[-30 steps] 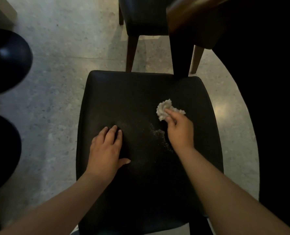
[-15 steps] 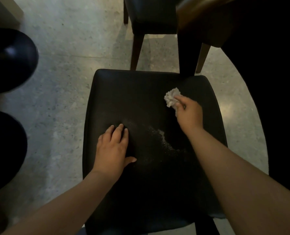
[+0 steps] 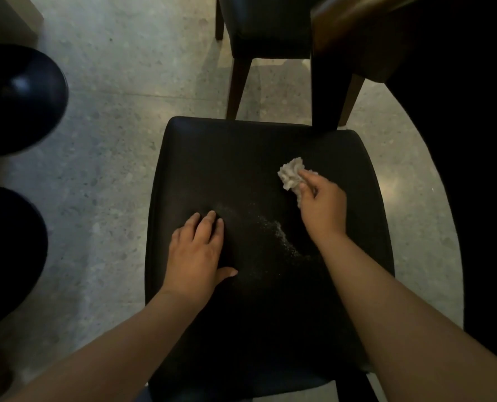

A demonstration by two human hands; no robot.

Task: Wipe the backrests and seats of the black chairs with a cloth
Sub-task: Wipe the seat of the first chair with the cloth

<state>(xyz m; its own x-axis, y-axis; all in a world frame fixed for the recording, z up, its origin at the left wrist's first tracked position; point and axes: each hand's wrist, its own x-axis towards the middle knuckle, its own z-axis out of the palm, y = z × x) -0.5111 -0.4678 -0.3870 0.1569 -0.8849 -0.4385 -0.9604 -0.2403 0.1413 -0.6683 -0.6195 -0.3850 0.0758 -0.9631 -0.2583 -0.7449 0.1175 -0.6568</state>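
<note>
One head-worn camera looks steeply down, close over the chair seat (image 3: 241, 169).

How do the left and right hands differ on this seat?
The left hand lies flat, fingers straight, holding nothing; the right hand pinches the crumpled cloth. The left hand sits left of the pale specks, the right hand farther forward on their right. Both are over the black seat.
</note>
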